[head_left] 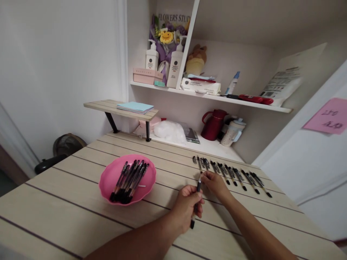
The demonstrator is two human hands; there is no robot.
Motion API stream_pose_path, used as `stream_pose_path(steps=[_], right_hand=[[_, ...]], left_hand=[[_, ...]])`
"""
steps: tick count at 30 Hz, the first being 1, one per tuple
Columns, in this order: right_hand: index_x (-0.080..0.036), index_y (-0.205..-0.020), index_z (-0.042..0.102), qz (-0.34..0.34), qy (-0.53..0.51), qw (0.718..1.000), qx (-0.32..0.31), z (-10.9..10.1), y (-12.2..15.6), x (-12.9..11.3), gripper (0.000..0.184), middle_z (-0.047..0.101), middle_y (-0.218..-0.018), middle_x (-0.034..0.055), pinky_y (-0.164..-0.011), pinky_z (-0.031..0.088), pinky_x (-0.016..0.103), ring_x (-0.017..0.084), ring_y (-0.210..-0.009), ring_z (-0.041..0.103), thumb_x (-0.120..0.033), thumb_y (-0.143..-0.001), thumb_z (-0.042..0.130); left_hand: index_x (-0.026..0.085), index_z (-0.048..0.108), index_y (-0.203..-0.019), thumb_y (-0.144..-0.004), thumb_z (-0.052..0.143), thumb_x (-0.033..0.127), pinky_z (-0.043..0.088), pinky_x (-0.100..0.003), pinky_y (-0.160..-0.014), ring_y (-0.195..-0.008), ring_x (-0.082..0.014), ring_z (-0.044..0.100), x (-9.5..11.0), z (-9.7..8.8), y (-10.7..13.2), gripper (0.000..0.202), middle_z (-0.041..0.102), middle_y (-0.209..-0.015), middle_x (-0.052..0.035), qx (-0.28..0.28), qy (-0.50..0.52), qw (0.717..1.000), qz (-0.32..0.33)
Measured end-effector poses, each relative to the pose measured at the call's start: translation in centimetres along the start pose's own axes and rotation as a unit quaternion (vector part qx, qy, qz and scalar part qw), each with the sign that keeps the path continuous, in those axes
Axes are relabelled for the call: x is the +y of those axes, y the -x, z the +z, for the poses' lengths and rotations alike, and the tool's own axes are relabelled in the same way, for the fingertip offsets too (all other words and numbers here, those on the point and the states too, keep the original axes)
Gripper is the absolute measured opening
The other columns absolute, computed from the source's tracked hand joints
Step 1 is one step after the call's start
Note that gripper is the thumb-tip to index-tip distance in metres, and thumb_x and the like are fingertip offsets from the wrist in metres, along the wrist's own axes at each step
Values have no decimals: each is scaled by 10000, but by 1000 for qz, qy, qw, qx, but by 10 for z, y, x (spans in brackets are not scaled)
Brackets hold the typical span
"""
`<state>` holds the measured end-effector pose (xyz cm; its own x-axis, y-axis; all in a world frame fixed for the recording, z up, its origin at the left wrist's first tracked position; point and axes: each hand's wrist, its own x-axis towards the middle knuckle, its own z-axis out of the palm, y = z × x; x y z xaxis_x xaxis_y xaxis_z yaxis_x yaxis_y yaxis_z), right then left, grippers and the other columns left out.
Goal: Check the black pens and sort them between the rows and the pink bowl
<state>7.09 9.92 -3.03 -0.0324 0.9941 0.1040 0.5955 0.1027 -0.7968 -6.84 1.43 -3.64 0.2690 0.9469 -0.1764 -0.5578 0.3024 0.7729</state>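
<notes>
My left hand (188, 204) is wrapped round a black pen (199, 185), its tip pointing up and away from me and its dark end below my fingers. Close against the tip, my right hand (215, 183) has its thumb and fingers pinched together. What they hold, if anything, is too small to make out. Just beyond my fingers, a slim pen part (199, 163) and a small black cap (194, 160) lie on the table. To the right runs a row of uncapped pens (233, 176) with caps beside them. On the left, a pink scalloped bowl (105, 193) holds several capped pens (130, 180) and a small white stick.
The slatted wooden table (81, 216) meets a shelf unit at the back. A small raised shelf (100, 105) carries blue paper (135, 107). Behind the table stand a red jug (214, 124), a pale cup (233, 133) and a white plastic bag (170, 131).
</notes>
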Motion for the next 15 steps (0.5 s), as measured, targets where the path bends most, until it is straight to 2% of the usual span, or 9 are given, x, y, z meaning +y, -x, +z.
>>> stream_pose_path(steps=[3, 5, 8, 11, 15], right_hand=[[-188, -640, 539, 47, -194, 979, -49, 2, 23, -19, 367, 535, -526, -12, -427, 293, 230, 106, -429, 423, -532, -737, 457], [-186, -664, 542, 50, -277, 958, -62, 5, 37, -29, 379, 534, -543, -13, -444, 319, 228, 103, -449, 436, -553, -739, 479], [-175, -632, 527, 38, -314, 947, -56, 11, 50, -36, 340, 512, -523, -27, -458, 353, 229, 87, -429, 425, -501, -704, 588], [-165, -616, 522, 41, -337, 940, -35, 15, 54, -36, 315, 510, -503, -31, -406, 344, 226, 80, -382, 418, -444, -668, 657], [-153, -687, 564, 61, -421, 902, -71, 17, 58, -39, 294, 557, -566, -15, -347, 334, 217, 71, -348, 420, -429, -664, 667]], left_hand=[[165, 486, -792, -619, 615, 283, 276, -184, -390, -394, -44, 416, 1, 0, 0, 247, 523, -582, 40, 3, 2, 1000, 5], [167, 480, -775, -614, 625, 287, 276, -187, -389, -394, -45, 418, 1, 0, 0, 247, 519, -579, 42, 3, 0, 1000, 6], [170, 468, -735, -615, 639, 307, 265, -190, -384, -387, -44, 413, 0, 0, 0, 250, 512, -571, 45, -3, -12, 1000, 9], [174, 458, -716, -625, 641, 330, 243, -187, -380, -378, -42, 407, 0, 0, 1, 257, 514, -567, 46, -1, -28, 1000, 8], [163, 504, -778, -663, 598, 377, 200, -186, -365, -348, -38, 380, 0, -1, 2, 260, 518, -550, 41, -3, -27, 1000, -6]])
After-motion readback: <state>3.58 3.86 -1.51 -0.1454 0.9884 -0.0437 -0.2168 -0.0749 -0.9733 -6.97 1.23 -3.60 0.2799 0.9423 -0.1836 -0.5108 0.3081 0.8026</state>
